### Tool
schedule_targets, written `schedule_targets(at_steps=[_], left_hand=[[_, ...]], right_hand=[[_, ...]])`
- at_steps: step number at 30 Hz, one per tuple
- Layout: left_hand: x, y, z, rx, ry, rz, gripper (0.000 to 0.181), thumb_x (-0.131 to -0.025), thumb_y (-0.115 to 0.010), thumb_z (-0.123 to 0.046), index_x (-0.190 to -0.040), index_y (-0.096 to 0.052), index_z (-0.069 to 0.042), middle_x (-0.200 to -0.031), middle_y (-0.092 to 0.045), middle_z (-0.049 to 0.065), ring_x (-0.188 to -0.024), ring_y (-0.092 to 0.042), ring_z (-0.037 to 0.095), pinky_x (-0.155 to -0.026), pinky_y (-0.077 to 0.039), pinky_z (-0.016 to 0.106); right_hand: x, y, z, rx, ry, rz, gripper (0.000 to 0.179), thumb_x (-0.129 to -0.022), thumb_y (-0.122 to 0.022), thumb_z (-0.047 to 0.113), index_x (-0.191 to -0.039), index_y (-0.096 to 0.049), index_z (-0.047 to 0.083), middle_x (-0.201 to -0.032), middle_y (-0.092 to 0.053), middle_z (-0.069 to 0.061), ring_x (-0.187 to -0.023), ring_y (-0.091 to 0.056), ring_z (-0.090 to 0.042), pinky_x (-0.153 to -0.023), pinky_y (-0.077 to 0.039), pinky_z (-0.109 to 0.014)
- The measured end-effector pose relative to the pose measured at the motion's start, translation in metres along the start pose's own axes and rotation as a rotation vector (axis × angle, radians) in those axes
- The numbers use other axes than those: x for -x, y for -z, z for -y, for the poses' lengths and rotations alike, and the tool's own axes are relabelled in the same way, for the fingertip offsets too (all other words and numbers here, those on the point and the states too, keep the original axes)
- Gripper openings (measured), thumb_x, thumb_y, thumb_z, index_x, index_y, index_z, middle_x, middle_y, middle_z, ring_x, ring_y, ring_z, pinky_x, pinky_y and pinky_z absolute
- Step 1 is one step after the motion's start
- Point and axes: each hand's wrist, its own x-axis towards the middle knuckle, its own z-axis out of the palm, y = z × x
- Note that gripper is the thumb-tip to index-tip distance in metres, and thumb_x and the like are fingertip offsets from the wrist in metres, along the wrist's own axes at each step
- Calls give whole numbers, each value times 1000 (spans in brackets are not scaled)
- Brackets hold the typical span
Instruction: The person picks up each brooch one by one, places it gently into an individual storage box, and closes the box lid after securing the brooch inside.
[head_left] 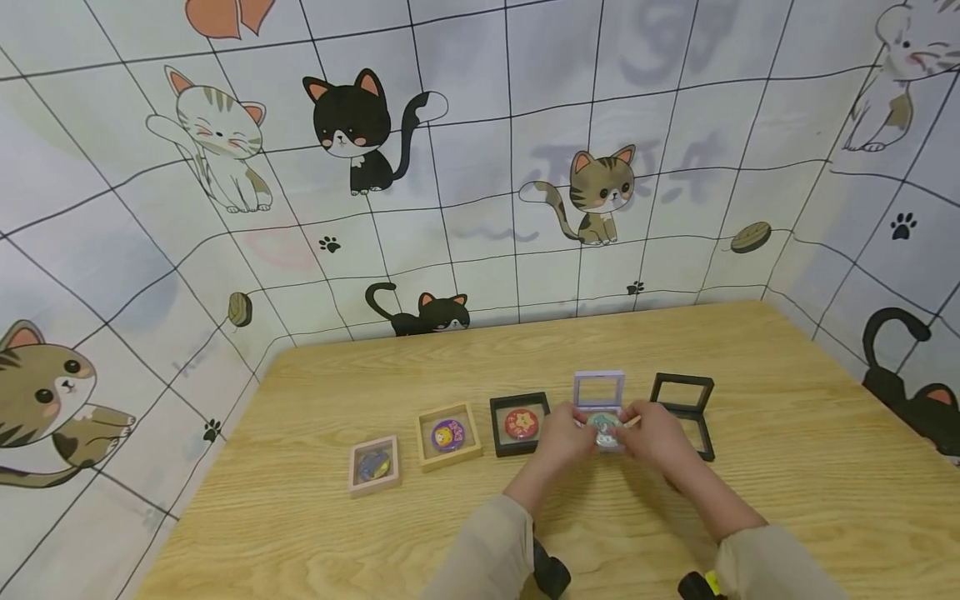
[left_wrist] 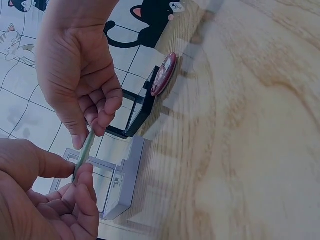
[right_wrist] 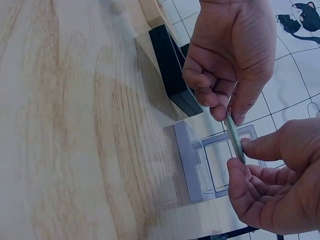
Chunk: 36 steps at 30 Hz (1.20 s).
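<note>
Both hands pinch opposite edges of a round green badge (head_left: 603, 427) with a pale figure on it. My left hand (head_left: 562, 437) has its thumb and fingertips on one edge, while my right hand (head_left: 657, 435) grips the other. Edge-on, the badge shows thin and tilted in both wrist views. Just beyond it a lilac display frame (left_wrist: 131, 175) stands on the table with its windowed lid raised. Right of that, a black display frame (head_left: 684, 378) also has its lid up, partly covered by my right hand. Close to it lies a red round badge (left_wrist: 164, 75), seen in the left wrist view.
To the left stand a black frame (head_left: 516, 450) around a red badge (head_left: 521, 423), a yellow wooden frame (head_left: 450, 461) around a purple badge (head_left: 447, 435), and a pinkish frame (head_left: 375, 488) around a blue-yellow badge (head_left: 374, 465). A cat-print curtain (head_left: 480, 192) rises behind the wooden table (head_left: 337, 550).
</note>
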Motion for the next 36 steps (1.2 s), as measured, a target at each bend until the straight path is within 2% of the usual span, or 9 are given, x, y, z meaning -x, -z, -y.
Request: schedule_targets(at_steps=[6,14,23,36], left_hand=[[-4,0,-2,-24,7,-17,11,-81,-62,-6,-86,-52,-4,-65,-55,4,-55,-55,13,-48,-42,23],[-8,0,-3,-52,-11,-74,14,-79,-65,-8,-86,-54,-3,-73,-51,4,-61,-47,15,-49,-38,25],[-11,0,1,-128,-60,-88,19,-78,-67,-11,-90,-57,-2,-78,-54,3,-65,-47,13,-52,-39,23],[-15,-5,-1,-196,-54,-107,17,-77,-68,-11,-89,-57,-5,-81,-56,4,-69,-48,15,-57,-41,26]], right_hand=[[-6,1,1,30,4,-7,29,-84,-61,13,-100,-51,-9,-65,-61,-9,-56,-57,-18,-52,-45,-30],[-10,-1,1,35,2,-23,30,-84,-61,13,-99,-51,-11,-64,-61,-9,-55,-57,-17,-51,-45,-30],[-16,-4,-1,25,-14,-23,26,-84,-60,10,-98,-50,-10,-64,-62,-10,-56,-59,-18,-51,-46,-30],[-21,-4,-4,51,-25,-28,27,-84,-61,11,-95,-49,-10,-63,-60,-10,-53,-57,-16,-50,-44,-28]])
